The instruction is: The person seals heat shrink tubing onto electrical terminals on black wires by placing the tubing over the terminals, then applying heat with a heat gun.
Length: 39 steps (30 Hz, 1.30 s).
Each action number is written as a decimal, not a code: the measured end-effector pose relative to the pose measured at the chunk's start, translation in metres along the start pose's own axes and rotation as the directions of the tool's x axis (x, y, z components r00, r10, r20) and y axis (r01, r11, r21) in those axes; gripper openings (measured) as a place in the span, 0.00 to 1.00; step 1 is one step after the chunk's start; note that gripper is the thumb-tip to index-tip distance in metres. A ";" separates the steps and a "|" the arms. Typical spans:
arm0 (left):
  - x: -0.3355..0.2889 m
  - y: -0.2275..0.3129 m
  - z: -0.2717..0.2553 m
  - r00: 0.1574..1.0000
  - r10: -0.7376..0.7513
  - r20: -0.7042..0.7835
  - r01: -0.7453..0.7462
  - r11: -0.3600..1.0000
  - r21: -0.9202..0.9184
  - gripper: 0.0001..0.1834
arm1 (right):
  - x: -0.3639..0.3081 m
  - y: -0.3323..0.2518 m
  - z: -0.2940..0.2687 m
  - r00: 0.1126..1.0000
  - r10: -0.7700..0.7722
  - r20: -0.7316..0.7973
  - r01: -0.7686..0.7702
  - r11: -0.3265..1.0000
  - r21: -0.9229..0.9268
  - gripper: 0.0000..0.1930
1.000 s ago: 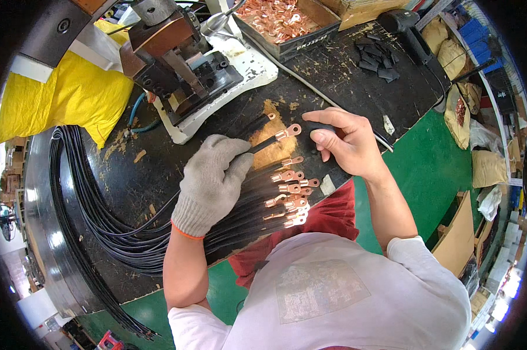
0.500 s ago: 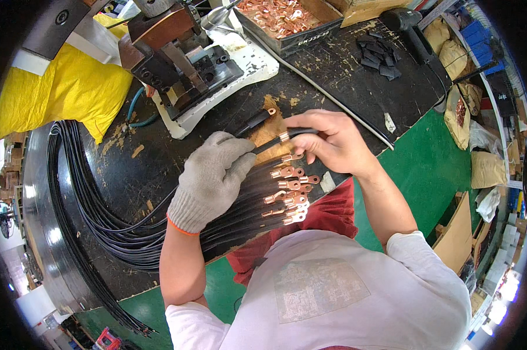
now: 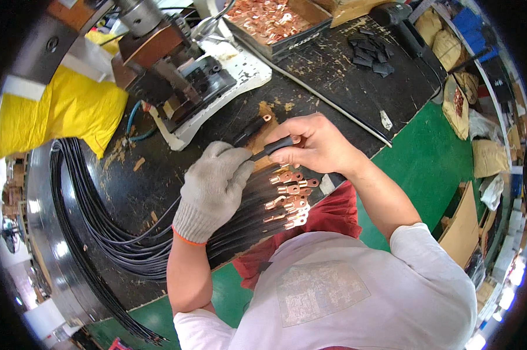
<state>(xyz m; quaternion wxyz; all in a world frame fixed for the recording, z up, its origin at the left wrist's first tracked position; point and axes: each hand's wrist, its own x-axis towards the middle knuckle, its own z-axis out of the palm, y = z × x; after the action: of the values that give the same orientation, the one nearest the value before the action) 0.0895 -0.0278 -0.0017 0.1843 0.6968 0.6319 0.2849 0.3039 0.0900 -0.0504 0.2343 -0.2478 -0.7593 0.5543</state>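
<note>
My left hand (image 3: 212, 182), in a grey knitted glove, is closed around a black cable (image 3: 256, 156) close to its end. My bare right hand (image 3: 315, 143) pinches a black sleeve (image 3: 280, 145) on that cable's end, between thumb and fingers. A copper lug (image 3: 297, 139) shows its tip past the sleeve; its barrel is covered. Just beyond my hands lies another sleeved cable end (image 3: 253, 129) with a copper ring tip. Nearer me, under my left forearm, runs a bundle of black cables (image 3: 126, 248) whose bare copper lugs (image 3: 291, 191) gather near the table edge.
A press machine (image 3: 182, 76) on a white base stands at the far left, beside a yellow sack (image 3: 59, 108). Behind are a tray (image 3: 287, 44) of copper lugs, a pile of short black sleeves (image 3: 371, 52) and a dark heat gun (image 3: 400, 26). A grey rod (image 3: 333, 102) crosses the table.
The black sleeve has slid left along the cable over the lug's barrel, leaving the copper tip showing. My right hand has shifted slightly left. The whole view has tilted a little.
</note>
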 end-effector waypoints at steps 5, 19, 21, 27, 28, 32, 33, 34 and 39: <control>0.001 0.002 0.001 0.999 0.037 -0.010 -0.036 0.999 0.008 0.09 | 0.003 0.005 0.002 0.998 -0.063 0.009 0.063 0.998 -0.014 0.14; 0.003 0.007 0.010 0.971 0.096 -0.218 -0.016 0.939 0.344 0.11 | 0.020 -0.025 -0.037 0.976 -0.092 -0.196 0.033 0.958 -0.285 0.20; 0.006 0.008 0.012 0.979 -0.001 -0.204 0.069 0.943 0.326 0.12 | 0.026 -0.012 -0.090 0.891 -0.226 -0.393 -0.059 0.803 -0.593 0.16; -0.002 0.002 0.003 0.994 0.058 -0.098 -0.035 0.975 0.218 0.11 | 0.007 0.034 -0.189 0.891 0.050 -0.452 -0.428 0.426 -0.797 0.15; -0.005 0.004 0.000 0.994 0.044 -0.104 -0.021 0.976 0.216 0.11 | 0.004 0.037 -0.187 0.882 0.049 -0.469 -0.445 0.416 -0.793 0.14; -0.012 0.011 -0.003 0.972 -0.074 0.224 0.030 0.981 0.194 0.13 | -0.002 0.037 -0.173 0.892 -0.019 -0.451 -0.408 0.394 -0.824 0.12; -0.012 0.011 -0.003 0.969 -0.088 0.229 0.040 0.977 0.210 0.14 | -0.005 0.036 -0.168 0.897 -0.098 -0.431 -0.364 0.392 -0.845 0.12; -0.010 0.013 -0.006 0.951 -0.144 0.273 0.100 0.981 0.168 0.12 | -0.010 0.035 -0.161 0.899 -0.095 -0.427 -0.360 0.394 -0.846 0.12; -0.010 0.005 -0.002 0.966 -0.089 0.242 0.073 0.994 0.077 0.11 | -0.029 0.001 -0.095 0.881 -0.126 -0.456 -0.127 0.865 -0.485 0.10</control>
<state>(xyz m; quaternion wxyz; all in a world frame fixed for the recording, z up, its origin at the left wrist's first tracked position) 0.0919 -0.0388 0.0012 0.2486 0.7061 0.6415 0.1676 0.3861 0.1406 -0.0275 0.3398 -0.4279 -0.7960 0.2604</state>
